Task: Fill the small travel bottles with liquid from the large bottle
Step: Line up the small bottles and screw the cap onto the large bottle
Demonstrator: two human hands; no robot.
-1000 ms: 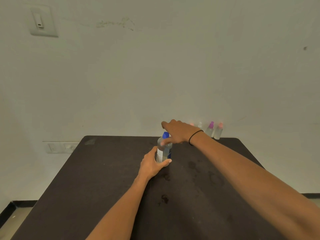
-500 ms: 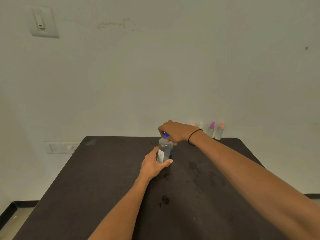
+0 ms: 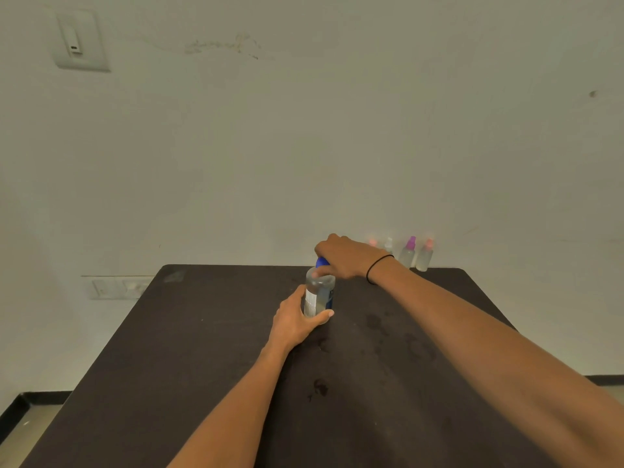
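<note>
The large clear bottle (image 3: 319, 293) stands upright near the middle of the dark table (image 3: 209, 349). My left hand (image 3: 295, 320) wraps around its lower body. My right hand (image 3: 344, 256) is closed over its blue cap (image 3: 321, 262), which mostly hides under the fingers. Several small travel bottles stand at the table's far edge by the wall: one with a purple top (image 3: 408, 252), one with a pink top (image 3: 425, 255), and two more (image 3: 388, 244) partly hidden behind my right wrist.
Wet spots (image 3: 381, 327) mark the tabletop right of the bottle, and a dark drip (image 3: 320, 387) lies nearer me. A wall switch (image 3: 79, 42) is high on the left and sockets (image 3: 116, 287) sit low beside the table's left edge.
My right hand came down from hovering with loose fingers and closed over the blue cap. My left hand and the bottle stayed in place.
</note>
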